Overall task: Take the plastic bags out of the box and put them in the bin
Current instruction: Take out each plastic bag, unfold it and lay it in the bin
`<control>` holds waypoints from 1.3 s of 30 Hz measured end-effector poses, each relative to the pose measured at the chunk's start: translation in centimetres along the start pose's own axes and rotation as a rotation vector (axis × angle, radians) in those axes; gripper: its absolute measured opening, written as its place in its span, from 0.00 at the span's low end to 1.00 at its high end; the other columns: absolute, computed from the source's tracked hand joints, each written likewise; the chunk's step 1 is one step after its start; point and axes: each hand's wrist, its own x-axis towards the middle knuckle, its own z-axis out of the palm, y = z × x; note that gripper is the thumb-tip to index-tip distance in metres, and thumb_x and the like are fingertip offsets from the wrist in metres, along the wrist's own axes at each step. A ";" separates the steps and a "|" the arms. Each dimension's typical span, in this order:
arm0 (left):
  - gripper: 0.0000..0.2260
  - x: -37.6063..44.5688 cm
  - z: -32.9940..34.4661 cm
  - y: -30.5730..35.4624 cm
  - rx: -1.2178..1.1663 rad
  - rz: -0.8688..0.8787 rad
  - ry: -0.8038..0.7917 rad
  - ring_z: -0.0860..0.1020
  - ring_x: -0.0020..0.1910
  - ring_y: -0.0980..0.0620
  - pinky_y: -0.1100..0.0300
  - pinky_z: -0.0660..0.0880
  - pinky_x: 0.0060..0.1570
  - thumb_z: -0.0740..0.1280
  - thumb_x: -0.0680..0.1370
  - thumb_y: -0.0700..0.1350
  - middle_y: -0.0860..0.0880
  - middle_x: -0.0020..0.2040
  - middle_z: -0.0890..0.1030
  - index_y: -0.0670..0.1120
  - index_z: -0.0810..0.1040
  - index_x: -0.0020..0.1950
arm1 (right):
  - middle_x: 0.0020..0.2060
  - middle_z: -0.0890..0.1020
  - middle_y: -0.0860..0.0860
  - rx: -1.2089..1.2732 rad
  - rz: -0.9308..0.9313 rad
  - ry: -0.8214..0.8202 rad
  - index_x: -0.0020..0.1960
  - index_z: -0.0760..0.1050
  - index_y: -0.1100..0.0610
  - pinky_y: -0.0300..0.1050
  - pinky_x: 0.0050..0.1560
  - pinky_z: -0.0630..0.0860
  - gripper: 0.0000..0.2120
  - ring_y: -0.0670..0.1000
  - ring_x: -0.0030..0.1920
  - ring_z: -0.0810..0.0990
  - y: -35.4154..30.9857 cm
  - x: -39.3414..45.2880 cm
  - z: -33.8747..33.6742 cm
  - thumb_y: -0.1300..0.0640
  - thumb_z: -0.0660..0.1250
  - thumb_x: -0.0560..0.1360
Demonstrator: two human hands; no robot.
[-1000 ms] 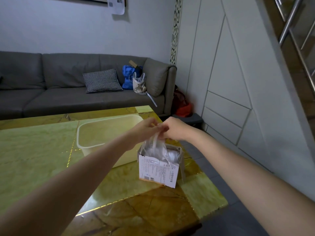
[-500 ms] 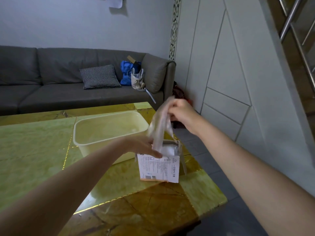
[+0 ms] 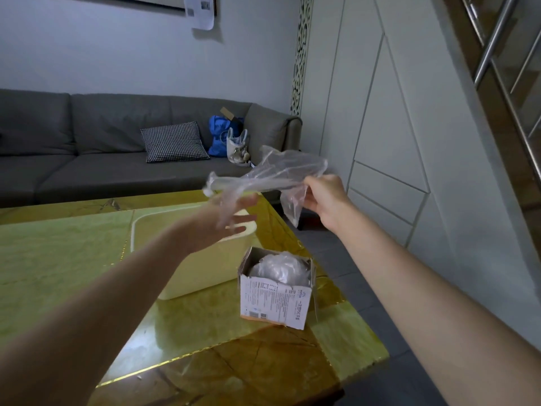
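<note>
On the glossy green-gold counter [image 3: 73,259] before a grey sofa [image 3: 87,148], the cream bin [image 3: 205,273] sits left of the open box [image 3: 275,300], bags still inside. A clear plastic bag [image 3: 272,177] stretches left to right above the bin's far right corner, the right hand [image 3: 325,197] pinching its right end in a closed grip. The left hand [image 3: 222,221], fingers spread and its hold unclear, lies under the bag's left end and nearer the bin.

the plastic bag [image 3: 272,177] has come fully out of the box [image 3: 275,300] and now stretches sideways in the air above the bin [image 3: 205,273]. the right hand [image 3: 325,197] has lifted and swung out past the desk's right edge, pinching one end. the left hand [image 3: 225,221] has left the box rim and risen over the bin, fingers spread under the bag's other end.
</note>
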 end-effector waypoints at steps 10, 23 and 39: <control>0.04 0.7 -0.6 1.6 -0.522 -0.008 0.385 0.79 0.43 0.52 0.61 0.80 0.44 0.63 0.78 0.42 0.47 0.42 0.80 0.43 0.76 0.46 | 0.50 0.82 0.57 0.060 0.258 -0.475 0.56 0.73 0.57 0.45 0.45 0.81 0.17 0.52 0.44 0.83 2.7 -1.8 -1.4 0.54 0.71 0.70; 0.05 -2.4 -4.5 -1.3 -0.236 -0.338 0.543 0.82 0.34 0.54 0.64 0.77 0.34 0.62 0.79 0.42 0.46 0.40 0.83 0.41 0.74 0.50 | 0.32 0.75 0.51 -0.070 -0.090 0.270 0.34 0.70 0.55 0.36 0.31 0.69 0.13 0.48 0.33 0.73 2.8 0.9 1.2 0.60 0.66 0.76; 0.05 -2.1 -5.7 0.3 -0.033 -0.221 0.273 0.73 0.23 0.60 0.70 0.72 0.25 0.66 0.75 0.42 0.50 0.29 0.76 0.40 0.77 0.44 | 0.26 0.80 0.38 -0.663 -0.670 -0.219 0.51 0.81 0.62 0.36 0.43 0.76 0.10 0.34 0.33 0.78 -1.5 -0.2 5.0 0.56 0.65 0.77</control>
